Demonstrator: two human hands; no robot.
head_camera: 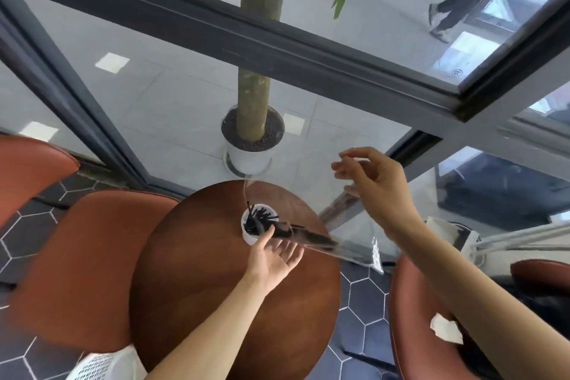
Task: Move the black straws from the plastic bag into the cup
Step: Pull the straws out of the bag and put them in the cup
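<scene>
Straws (308, 236): in bag (354, 225), long axis ten-to-four, pointing into cup (251, 236). Left hand (277, 251), nearer, cradles them with fingers relaxed; right hand (373, 182) pinches bag's top edge at two o'clock.

cup (257, 227) on the table (216, 302), straws (258, 219) in it; bag (333, 225) to its right, plant pot (250, 157) behind.

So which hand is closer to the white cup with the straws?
The left hand. It sits right beside the cup, fingertips at the rim under the black straws sliding out. The right hand is raised off to the cup's right, pinching the plastic bag.
</scene>
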